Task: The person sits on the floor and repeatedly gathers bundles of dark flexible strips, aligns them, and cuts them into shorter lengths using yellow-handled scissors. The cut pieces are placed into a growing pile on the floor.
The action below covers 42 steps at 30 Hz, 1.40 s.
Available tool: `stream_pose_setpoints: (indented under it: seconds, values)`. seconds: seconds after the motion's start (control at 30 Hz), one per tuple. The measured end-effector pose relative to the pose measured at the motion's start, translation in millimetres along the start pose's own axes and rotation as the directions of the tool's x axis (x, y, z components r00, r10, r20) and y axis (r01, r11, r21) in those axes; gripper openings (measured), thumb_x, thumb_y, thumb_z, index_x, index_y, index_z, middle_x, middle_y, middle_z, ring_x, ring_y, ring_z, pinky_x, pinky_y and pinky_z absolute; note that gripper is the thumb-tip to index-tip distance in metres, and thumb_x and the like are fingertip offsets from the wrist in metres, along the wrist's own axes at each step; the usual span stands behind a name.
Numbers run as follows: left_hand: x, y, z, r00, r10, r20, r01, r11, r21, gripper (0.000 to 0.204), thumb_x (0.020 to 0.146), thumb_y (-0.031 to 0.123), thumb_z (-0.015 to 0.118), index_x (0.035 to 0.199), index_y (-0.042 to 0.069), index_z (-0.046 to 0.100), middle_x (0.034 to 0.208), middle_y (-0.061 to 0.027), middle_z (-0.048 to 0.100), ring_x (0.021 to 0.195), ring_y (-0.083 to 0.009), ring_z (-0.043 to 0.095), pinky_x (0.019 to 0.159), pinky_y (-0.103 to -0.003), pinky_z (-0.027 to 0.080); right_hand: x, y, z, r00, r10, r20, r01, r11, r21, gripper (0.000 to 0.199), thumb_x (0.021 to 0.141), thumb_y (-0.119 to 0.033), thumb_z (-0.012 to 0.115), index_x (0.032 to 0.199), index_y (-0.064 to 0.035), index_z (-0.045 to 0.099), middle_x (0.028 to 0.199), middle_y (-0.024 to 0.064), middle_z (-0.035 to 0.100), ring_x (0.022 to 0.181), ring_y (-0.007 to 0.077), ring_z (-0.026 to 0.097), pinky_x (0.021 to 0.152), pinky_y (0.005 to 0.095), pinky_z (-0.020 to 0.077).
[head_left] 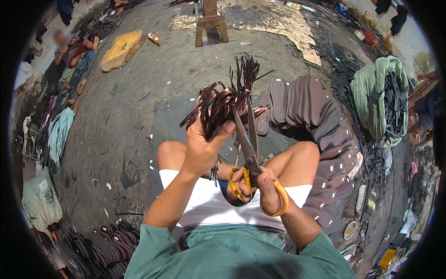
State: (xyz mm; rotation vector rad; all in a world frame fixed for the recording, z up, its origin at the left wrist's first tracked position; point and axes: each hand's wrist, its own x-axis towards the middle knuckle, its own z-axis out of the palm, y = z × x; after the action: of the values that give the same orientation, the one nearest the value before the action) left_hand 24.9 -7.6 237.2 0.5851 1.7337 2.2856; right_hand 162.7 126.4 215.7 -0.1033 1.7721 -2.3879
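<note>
Bundle of straps (223, 104): a thick bunch of dark brown rubber-like straps, held up in front of the person, above the knees.
Left hand (203, 148): fingers closed tight around the lower part of the bundle, thumb across the front.
Right hand (260, 186): fingers pushed through the orange handles of the scissors (248, 149); blades a little open, points up and touching the bundle.
Floor (139, 93): rough grey concrete, dirty, with small scraps; the person sits low on it.
Soles (320, 121): a curved row of dark sandal soles to the right, just beside the right knee.
Green sack (369, 93): open, with black straps inside, far right.
Wooden stand (211, 21): far ahead.
Flat yellow stone (121, 49): far left ahead.
Another person (69, 46): sits at the left edge.
</note>
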Motion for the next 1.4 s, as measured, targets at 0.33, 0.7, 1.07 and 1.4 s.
stream_pose_setpoints:
  seconds: [0.33,0.7,1.07,1.4]
  values:
    - [-3.8,0.7,6.2,0.995,-0.005,-0.103,-0.003,0.997,-0.071,0.031,0.092,0.036,0.063,0.098,0.006,0.062,0.064,0.0053,0.052,0.052,-0.002,0.044,0.046,-0.019,0.033,1.6,13.9,15.8,1.0,-0.019,-0.006,0.02,0.935,0.353,0.092,0.084,-0.079,0.032,0.109,0.0069,0.052,0.074,0.0041,0.048,0.065,0.0131,0.048,0.059,0.0269,0.0405]
    - [-10.5,-4.4,7.3,0.955,0.248,0.166,-0.281,0.935,0.218,0.019,0.087,0.004,0.066,0.104,-0.004,0.064,0.093,-0.0054,0.069,0.081,-0.0079,0.059,0.074,-0.023,0.048,6.4,-6.5,5.3,0.996,0.092,0.015,-0.086,0.847,0.524,0.094,0.077,-0.088,0.022,0.101,-0.0015,0.05,0.073,0.0012,0.042,0.063,0.0128,0.043,0.06,0.0264,0.0364]
    - [0.2,-22.0,-9.1,0.997,-0.01,-0.073,0.008,1.0,-0.03,0.02,0.093,0.024,0.064,0.093,0.004,0.064,0.068,0.0077,0.054,0.051,0.0001,0.039,0.045,-0.017,0.031,-4.8,-3.3,6.4,0.998,-0.062,-0.028,0.064,0.996,0.059,0.074,0.091,-0.069,0.033,0.1,0.0024,0.05,0.067,-0.0009,0.04,0.058,0.0073,0.04,0.051,0.0225,0.0327]
    - [0.3,-10.9,-0.3,0.993,0.008,-0.115,-0.004,0.999,0.036,0.019,0.091,0.026,0.066,0.094,0.008,0.063,0.07,0.0061,0.053,0.053,-0.0006,0.043,0.045,-0.016,0.032,-1.7,-10.2,1.1,1.0,-0.024,-0.018,0.024,0.999,0.035,0.066,0.097,-0.058,0.032,0.107,0.0047,0.05,0.074,-0.0008,0.042,0.064,0.0072,0.04,0.055,0.0225,0.0347]
